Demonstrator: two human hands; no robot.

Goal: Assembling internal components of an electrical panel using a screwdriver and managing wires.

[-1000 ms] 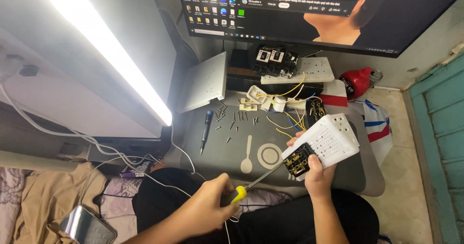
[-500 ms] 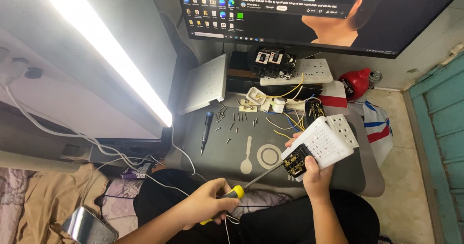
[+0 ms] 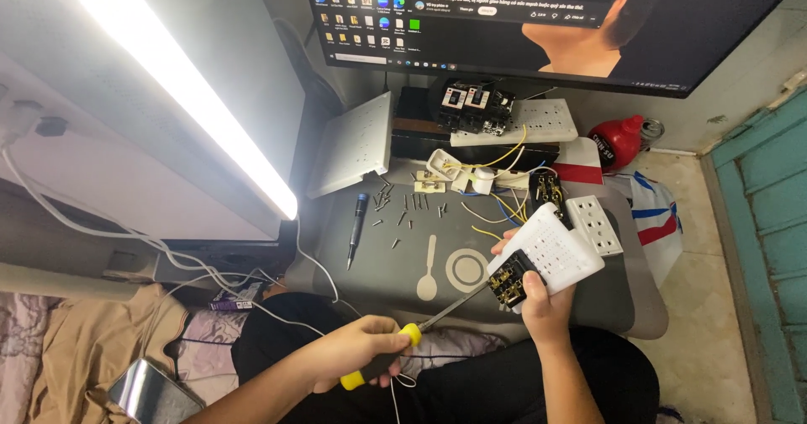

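My left hand (image 3: 360, 354) grips a yellow-and-black screwdriver (image 3: 395, 350) low over my lap. Its shaft runs up and to the right, and the tip meets a black socket module (image 3: 509, 279). My right hand (image 3: 540, 303) holds a white socket panel (image 3: 555, 252) by its lower edge, tilted, with the black module at its near corner. A second white socket strip (image 3: 594, 225) sits just behind the panel. Both hands hover over the near edge of a small grey lap table (image 3: 395, 260).
Loose screws (image 3: 405, 205), a dark pen-type screwdriver (image 3: 357, 226), white parts and yellow wires (image 3: 492, 180) lie on the table. Behind stand a white board (image 3: 353, 145), a black box (image 3: 475, 107) and a monitor (image 3: 538, 12). A lit tube lamp (image 3: 181, 96) is left, a red cap (image 3: 615, 142) right.
My left hand with the screwdriver shifted slightly right and down, keeping the tip at the black module. The right hand and panel barely moved.
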